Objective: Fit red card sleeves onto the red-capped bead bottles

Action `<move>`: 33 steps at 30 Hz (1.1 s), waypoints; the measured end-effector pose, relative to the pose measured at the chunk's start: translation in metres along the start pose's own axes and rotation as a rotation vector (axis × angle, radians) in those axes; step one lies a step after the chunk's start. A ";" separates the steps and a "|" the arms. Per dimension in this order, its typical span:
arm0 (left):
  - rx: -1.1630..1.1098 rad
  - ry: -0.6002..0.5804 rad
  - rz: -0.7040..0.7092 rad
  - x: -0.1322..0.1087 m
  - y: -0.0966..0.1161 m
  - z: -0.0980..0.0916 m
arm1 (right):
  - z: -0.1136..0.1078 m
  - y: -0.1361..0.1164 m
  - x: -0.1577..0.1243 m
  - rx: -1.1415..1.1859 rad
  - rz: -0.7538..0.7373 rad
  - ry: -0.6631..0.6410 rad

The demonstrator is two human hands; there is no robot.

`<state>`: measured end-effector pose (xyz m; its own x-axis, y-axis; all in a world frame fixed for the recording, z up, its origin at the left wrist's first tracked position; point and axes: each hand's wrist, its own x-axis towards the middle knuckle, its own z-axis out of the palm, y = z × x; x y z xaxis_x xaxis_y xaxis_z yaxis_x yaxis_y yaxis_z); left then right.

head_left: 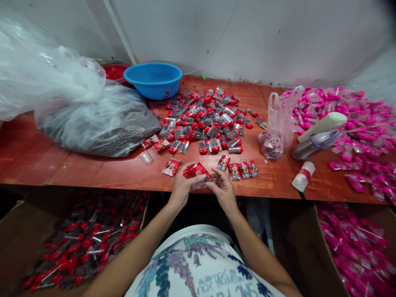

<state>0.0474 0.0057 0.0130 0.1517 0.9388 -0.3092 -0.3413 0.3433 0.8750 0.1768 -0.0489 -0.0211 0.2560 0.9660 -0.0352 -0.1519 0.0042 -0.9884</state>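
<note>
- Both hands, left hand [183, 186] and right hand [222, 189], pinch one red packet [196, 170].
- Few labelled packets [240, 169] lie finished; pile of capsules [207, 121] mid-frame seemingly remains.

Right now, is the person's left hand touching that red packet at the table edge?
Touching. The head view shows the left hand with its thumb laid over the red packet, while the right hand meets it from the other side.

A white top [201, 264] is being worn, printed with a purple and teal floral pattern and dark blue lettering near its lower edge. Both forearms are being left bare, and nothing is being worn on the left hand [183, 186] or the right hand [223, 189].
</note>
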 end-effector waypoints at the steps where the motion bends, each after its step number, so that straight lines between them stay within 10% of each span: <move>1: 0.012 0.007 0.002 0.000 0.000 0.000 | -0.001 0.000 -0.001 -0.047 -0.032 -0.030; 14: -0.081 -0.151 -0.290 0.005 -0.013 0.002 | -0.013 0.012 0.001 -0.113 -0.002 0.056; 23: -0.291 0.009 -0.471 0.014 -0.009 -0.011 | -0.104 0.003 0.035 -0.705 -0.096 0.527; 26: -0.287 0.045 -0.423 0.012 -0.012 -0.007 | -0.088 -0.005 0.030 -0.841 -0.213 0.516; 30: -0.249 0.066 -0.285 0.012 -0.017 -0.002 | -0.024 -0.008 0.018 -0.574 -0.263 0.039; 33: -0.246 0.059 -0.178 0.014 -0.016 -0.008 | 0.012 -0.003 0.019 -0.444 -0.246 -0.071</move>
<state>0.0478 0.0135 -0.0085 0.1781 0.8607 -0.4769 -0.5292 0.4924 0.6910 0.1710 -0.0271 -0.0166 0.1652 0.9654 0.2016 0.3292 0.1387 -0.9340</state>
